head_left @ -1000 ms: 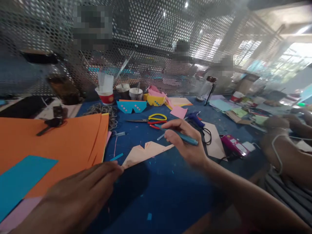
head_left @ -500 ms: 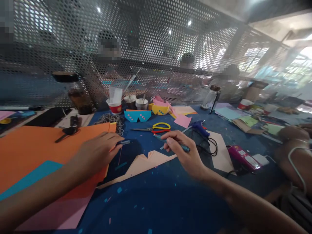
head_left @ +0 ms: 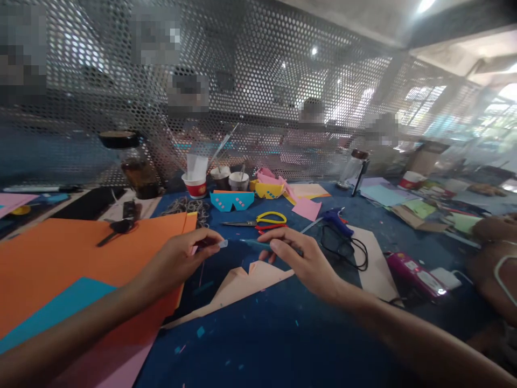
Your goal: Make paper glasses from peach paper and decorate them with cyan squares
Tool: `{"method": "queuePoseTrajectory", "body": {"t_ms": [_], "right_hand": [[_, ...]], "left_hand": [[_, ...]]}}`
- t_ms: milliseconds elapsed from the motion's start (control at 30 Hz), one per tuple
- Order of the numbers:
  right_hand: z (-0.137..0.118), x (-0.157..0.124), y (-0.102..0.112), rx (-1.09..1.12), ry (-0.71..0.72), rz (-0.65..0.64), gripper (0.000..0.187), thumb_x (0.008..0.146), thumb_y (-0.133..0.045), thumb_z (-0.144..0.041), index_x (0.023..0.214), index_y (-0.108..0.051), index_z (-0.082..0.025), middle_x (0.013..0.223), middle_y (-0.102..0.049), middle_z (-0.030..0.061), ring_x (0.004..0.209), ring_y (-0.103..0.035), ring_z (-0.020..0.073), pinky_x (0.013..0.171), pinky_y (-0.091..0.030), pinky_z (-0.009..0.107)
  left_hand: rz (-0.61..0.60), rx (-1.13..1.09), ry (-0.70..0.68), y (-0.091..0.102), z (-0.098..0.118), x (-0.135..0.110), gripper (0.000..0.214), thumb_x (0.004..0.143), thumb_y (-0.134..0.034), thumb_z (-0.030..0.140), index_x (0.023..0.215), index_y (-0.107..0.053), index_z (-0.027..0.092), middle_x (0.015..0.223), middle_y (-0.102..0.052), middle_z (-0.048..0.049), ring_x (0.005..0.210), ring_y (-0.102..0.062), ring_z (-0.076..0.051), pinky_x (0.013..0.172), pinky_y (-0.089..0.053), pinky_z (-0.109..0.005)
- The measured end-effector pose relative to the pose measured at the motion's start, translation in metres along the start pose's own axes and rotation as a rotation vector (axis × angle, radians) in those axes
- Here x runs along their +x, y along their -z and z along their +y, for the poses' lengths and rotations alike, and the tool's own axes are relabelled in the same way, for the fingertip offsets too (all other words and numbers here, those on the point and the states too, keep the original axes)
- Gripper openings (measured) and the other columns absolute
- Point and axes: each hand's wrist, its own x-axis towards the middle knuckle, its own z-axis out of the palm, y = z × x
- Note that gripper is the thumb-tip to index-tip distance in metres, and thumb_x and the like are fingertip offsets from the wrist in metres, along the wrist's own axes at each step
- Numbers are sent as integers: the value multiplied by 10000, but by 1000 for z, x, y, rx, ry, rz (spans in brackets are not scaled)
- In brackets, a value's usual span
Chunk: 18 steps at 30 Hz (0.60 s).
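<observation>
My left hand (head_left: 202, 248) is closed in a pinch on a small translucent cap (head_left: 223, 244), held above the blue table near the edge of the orange paper (head_left: 133, 248). Across from it, my right hand (head_left: 297, 250) grips a slim teal pen-like tool (head_left: 250, 242) whose narrow end points left at the cap. A gap shows between the two. Whether the tool is a pen or a craft knife I cannot tell. Below both hands lies a folded peach paper piece (head_left: 242, 283) with a notch in its upper edge. Scissors (head_left: 258, 221) with yellow and red handles lie just beyond.
Blue and yellow paper glasses (head_left: 232, 201) stand at the back beside paper cups (head_left: 195, 186). To the right are a blue glue gun (head_left: 337, 221) with a black cord, a magenta box-like device (head_left: 416, 275) and another person's arm (head_left: 498, 248). Jars stand by the perforated screen (head_left: 258, 70).
My left hand has moved right and slightly up with the cap, closer to the tool. My right hand has turned the tool flatter. The camera view has shifted slightly.
</observation>
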Motion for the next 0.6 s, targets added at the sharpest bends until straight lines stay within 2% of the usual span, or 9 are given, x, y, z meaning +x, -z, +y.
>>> {"method": "queuePoseTrajectory", "body": {"t_ms": [67, 167, 600], "right_hand": [[-2, 4, -4, 20, 16, -14, 256, 1075, -588, -356, 1136, -771, -188, 887, -795, 43, 821, -744, 159, 760, -570, 294], [-1, 8, -9, 44, 36, -35, 264, 1074, -579, -349, 1112, -783, -184, 847, -782, 36, 786, -730, 151, 745, -577, 291], [7, 2, -13, 35, -4, -87, 255, 1093, -546, -293, 1110, -772, -175, 857, -779, 37, 810, -719, 154, 758, -561, 301]], "left_hand": [[-25, -134, 31, 1, 8, -3, 382, 963, -643, 605, 1028, -774, 252, 1009, -845, -56, 965, -770, -277, 836, -618, -357], [-78, -216, 39, 1, 13, -7, 363, 971, -658, 588, 1022, -784, 252, 986, -843, -52, 936, -768, -258, 844, -625, -366], [-115, -265, 51, -4, 21, -16, 296, 985, -674, 551, 1053, -789, 287, 1031, -838, -27, 1006, -766, -254, 872, -622, -356]]}}
